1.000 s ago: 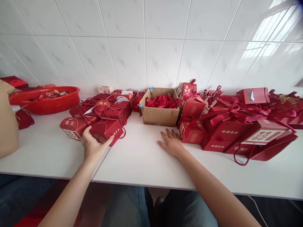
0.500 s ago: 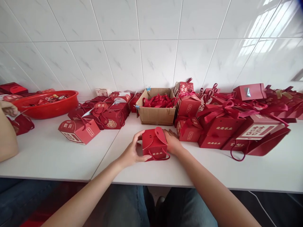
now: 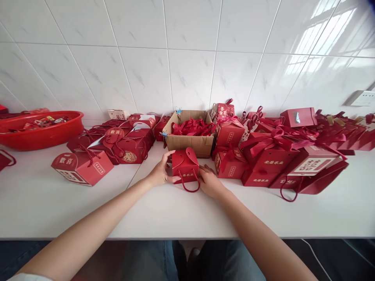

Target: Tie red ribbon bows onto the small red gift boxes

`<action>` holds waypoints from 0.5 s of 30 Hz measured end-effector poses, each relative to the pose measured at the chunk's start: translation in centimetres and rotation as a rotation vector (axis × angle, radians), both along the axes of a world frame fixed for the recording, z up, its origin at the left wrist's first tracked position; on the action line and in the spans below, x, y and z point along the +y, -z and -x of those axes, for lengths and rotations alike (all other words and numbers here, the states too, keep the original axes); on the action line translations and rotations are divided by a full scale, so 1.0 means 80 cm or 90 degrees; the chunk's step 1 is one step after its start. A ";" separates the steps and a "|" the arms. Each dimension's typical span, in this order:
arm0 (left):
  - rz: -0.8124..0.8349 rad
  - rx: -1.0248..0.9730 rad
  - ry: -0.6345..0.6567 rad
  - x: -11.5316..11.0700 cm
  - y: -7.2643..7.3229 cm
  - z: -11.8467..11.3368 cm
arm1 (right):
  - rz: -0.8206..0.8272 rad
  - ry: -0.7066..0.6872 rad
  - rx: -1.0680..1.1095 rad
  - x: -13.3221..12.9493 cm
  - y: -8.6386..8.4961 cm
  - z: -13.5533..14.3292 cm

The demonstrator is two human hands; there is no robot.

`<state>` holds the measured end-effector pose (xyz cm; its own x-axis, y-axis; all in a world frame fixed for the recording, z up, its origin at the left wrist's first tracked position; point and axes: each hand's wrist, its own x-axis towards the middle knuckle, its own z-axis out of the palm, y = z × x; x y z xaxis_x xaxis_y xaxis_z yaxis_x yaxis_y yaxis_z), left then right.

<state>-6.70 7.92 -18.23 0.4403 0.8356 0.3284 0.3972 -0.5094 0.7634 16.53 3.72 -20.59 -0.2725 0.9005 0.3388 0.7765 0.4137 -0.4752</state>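
A small red gift box stands upright on the white table between my hands, its top flaps folded over and a red rope handle hanging at its front. My left hand grips its left side, thumb near the lower front corner and fingers behind the upper edge. Against the right side lies my right hand, its fingers bent and partly hidden behind the box. Just behind sits a cardboard box filled with red ribbons.
Left stand several red gift boxes with rope handles and a red basin of wrapped sweets. On the right, ribbon-tied boxes are stacked. The table's front edge runs before my legs; a tiled wall rises behind.
The gift box has turned slightly and its rope handle now hangs down in front. My right fingers have come forward along its side. The co-worker's arm at far left is out of view.
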 end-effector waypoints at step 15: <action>-0.002 -0.004 0.023 0.005 0.001 0.010 | 0.078 0.131 0.532 0.086 -0.160 -0.003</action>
